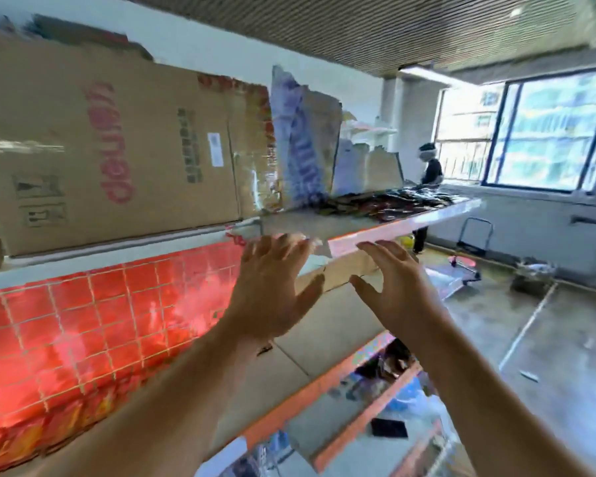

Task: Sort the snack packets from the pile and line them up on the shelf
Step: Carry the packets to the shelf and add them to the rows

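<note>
Head view: a dark pile of snack packets (386, 203) lies on the upper shelf (413, 224), right of a torn blue bag (300, 146) and a big cardboard box (111, 149). One level down, red packets (83, 321) stand lined up in rows. Both hands are raised before the shelf edge, left hand (272, 290) and right hand (396, 287), fingers spread and holding nothing. Farther off, another person (429, 166) stands by the window (547, 132).
</note>
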Tool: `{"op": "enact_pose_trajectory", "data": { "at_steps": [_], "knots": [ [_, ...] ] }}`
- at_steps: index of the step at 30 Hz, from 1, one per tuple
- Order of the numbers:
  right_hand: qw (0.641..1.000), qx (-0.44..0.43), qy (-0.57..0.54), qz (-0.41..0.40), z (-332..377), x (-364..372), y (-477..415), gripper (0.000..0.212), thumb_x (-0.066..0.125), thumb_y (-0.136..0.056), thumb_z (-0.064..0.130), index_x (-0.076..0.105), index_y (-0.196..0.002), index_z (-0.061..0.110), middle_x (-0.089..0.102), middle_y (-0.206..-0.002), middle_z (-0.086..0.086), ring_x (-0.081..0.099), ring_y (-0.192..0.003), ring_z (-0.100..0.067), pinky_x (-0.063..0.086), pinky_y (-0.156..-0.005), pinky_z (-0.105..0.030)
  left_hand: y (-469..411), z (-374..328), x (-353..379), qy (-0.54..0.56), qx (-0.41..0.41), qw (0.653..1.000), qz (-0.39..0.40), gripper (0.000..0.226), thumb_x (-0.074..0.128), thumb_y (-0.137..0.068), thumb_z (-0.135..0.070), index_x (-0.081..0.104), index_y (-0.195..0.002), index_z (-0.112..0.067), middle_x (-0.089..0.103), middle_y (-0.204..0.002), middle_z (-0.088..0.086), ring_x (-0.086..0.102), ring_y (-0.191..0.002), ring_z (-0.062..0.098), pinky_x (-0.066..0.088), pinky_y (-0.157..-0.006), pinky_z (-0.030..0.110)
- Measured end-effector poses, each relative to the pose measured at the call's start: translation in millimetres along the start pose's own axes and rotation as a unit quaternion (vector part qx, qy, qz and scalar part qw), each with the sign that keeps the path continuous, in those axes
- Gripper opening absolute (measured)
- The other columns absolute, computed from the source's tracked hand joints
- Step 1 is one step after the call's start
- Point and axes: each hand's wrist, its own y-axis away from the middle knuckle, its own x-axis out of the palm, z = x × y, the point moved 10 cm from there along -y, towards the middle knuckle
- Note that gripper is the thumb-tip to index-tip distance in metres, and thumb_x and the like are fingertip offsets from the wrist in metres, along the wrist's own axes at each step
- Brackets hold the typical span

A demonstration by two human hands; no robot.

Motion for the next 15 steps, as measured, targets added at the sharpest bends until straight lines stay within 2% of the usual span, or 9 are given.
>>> {"op": "enact_pose_trajectory", "data": {
  "at_steps": [4,8,10,13,15],
  "knots": [
    [0.998,0.016,0.043,-0.033,-44,-65,-11,0.054,0.073,-0.086,0.031,0.06,-0.136,0.018,0.061,-0.126,-0.007,0.059,-0.115,-0.028,0.049,-0.099,-0.038,-57,-53,7,0.03,0.045,0.998,-0.033,0.051,0.052,-0.095,-0.052,0.06,-0.133,-0.02,0.064,-0.127,0.004,0.059,-0.114,0.034,0.047,-0.095,0.051],
    [0.995,0.03,0.073,-0.054,-75,-98,-23,0.055,0.075,-0.085,0.029,0.059,-0.137,0.021,0.062,-0.128,-0.004,0.059,-0.117,-0.027,0.048,-0.101,-0.037,-97,-71,13,0.035,0.068,0.996,-0.055,0.05,0.056,-0.093,-0.049,0.062,-0.133,-0.021,0.065,-0.127,0.003,0.058,-0.113,0.031,0.046,-0.095,0.043],
    [0.994,0.034,0.084,-0.058,-87,-102,-29,0.055,0.075,-0.085,0.031,0.059,-0.138,0.022,0.061,-0.132,-0.003,0.057,-0.119,-0.026,0.047,-0.102,-0.037,-112,-68,24,0.043,0.063,0.996,-0.052,0.05,0.053,-0.094,-0.051,0.06,-0.134,-0.021,0.064,-0.126,0.001,0.058,-0.113,0.03,0.047,-0.095,0.044],
    [0.993,0.037,0.098,-0.047,-106,-97,-39,0.054,0.074,-0.087,0.032,0.058,-0.138,0.024,0.06,-0.133,0.0,0.055,-0.121,-0.023,0.046,-0.103,-0.038,-130,-53,46,0.069,0.045,0.995,-0.059,0.049,0.048,-0.096,-0.05,0.061,-0.134,-0.021,0.066,-0.122,-0.002,0.058,-0.111,0.023,0.045,-0.094,0.038],
    [0.993,0.041,0.108,-0.037,-120,-86,-48,0.052,0.073,-0.087,0.031,0.058,-0.137,0.024,0.061,-0.133,0.001,0.055,-0.121,-0.022,0.044,-0.102,-0.035,-142,-33,69,0.125,-0.004,0.991,-0.045,0.047,0.051,-0.094,-0.048,0.062,-0.132,-0.023,0.068,-0.116,-0.003,0.06,-0.106,0.019,0.044,-0.087,0.032]
  ]
}}
